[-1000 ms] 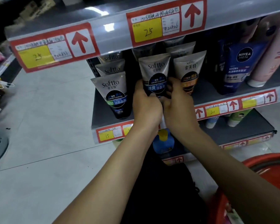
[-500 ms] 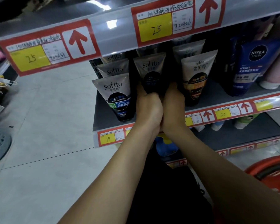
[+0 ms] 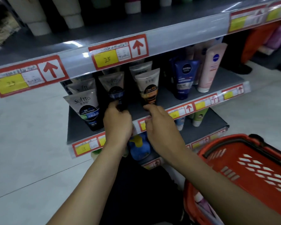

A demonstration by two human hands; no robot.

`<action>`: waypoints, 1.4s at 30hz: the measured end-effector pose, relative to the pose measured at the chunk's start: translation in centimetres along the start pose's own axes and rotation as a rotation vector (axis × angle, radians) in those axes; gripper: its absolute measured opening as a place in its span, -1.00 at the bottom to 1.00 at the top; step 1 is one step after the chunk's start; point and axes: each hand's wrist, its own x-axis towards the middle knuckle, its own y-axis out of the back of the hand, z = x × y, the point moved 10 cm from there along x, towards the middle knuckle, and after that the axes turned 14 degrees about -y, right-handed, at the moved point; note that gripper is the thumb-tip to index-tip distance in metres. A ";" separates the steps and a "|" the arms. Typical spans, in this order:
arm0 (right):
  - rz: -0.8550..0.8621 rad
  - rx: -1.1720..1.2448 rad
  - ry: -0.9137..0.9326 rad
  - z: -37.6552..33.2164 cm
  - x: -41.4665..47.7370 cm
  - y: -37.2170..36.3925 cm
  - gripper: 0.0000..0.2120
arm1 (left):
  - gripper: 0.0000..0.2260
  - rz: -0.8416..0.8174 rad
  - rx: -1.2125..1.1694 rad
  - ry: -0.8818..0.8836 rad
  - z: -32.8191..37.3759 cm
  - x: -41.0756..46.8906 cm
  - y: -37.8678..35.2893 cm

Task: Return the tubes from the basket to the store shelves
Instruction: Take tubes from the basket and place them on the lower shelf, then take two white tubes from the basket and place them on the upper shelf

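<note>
A grey Softto tube with a blue label (image 3: 113, 88) stands cap-down in the middle row of the grey shelf (image 3: 78, 127). My left hand (image 3: 117, 122) pinches its lower end. My right hand (image 3: 159, 125) hovers just right of it, fingers loosely curled and holding nothing, in front of a Softto tube with an orange label (image 3: 148, 88). Another Softto tube with a green and blue label (image 3: 86, 108) stands at the left front. The red basket (image 3: 250, 172) sits at the lower right, and a pink tube (image 3: 201, 203) shows inside it.
A blue Nivea tube (image 3: 183, 78) and a pink Nivea tube (image 3: 211, 67) stand further right on the same shelf. White tubes (image 3: 39, 18) fill the shelf above. Lower shelves hold a blue bottle (image 3: 139, 148) and a green tube (image 3: 199, 116). Pale tiled floor lies to the left.
My right hand has come off the blue-label tube and moved right. The left hand stays on the tube. The view has pulled back and tilted, bringing the basket further in.
</note>
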 end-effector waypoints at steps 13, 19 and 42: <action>0.111 -0.159 -0.591 23.3 -20.3 15.3 -0.85 | -0.87 -0.829 0.241 -0.660 11.6 -17.0 -17.0; 0.048 -0.102 -1.130 35.5 -30.5 18.0 -0.81 | -0.86 -1.281 0.507 -0.827 9.5 -26.3 -26.8; -0.286 -0.209 -0.929 47.0 -21.6 2.4 -0.62 | -0.61 -1.098 0.573 0.479 -21.3 -33.1 -39.3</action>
